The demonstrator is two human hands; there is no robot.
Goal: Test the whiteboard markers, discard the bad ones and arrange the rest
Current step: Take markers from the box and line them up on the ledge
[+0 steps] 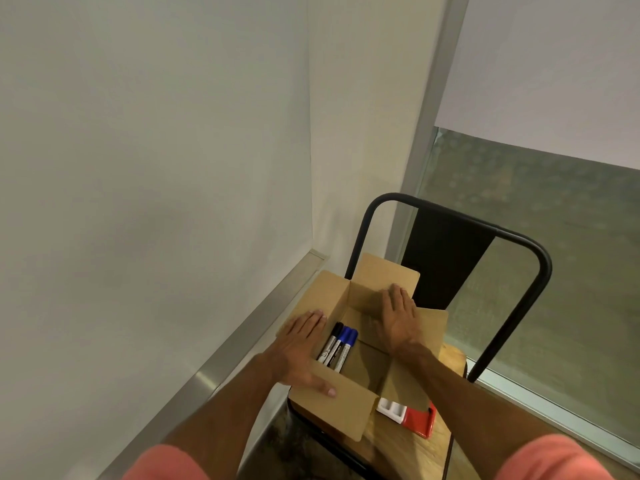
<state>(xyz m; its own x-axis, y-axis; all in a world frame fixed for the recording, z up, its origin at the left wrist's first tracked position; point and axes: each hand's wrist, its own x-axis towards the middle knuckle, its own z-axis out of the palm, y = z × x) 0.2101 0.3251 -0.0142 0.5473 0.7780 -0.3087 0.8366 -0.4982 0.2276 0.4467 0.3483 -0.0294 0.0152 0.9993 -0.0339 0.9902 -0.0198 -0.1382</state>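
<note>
A plain brown corrugated cardboard box (346,407) sits open on the pale wooden seat (429,441) of a chair (450,216) with a bent black metal tube frame. Its four flaps are spread outward and carry no print or tape that shows.

Inside, against the left wall, three whiteboard markers (337,346) lie side by side and touching, with their caps pointing away from the person. One cap is black and two are blue. The barrels are white and round, with dark lettering and a round logo on the leftmost, but the print is too small to read and no brand can be made out.

The left hand (298,348) lies flat on the left flap, fingers straight and together, thumb stretched onto the near flap, gripping nothing. The right hand (398,318) lies flat over the right side, fingertips reaching the far flap, also holding nothing.

Just beside the box's near right corner, a glossy red and white plastic block (408,414) rests on the seat, possibly an eraser. A brushed-metal rail (221,362) runs along the matte pale wall to the left. Salmon sleeves (166,462) show at the bottom edge.
</note>
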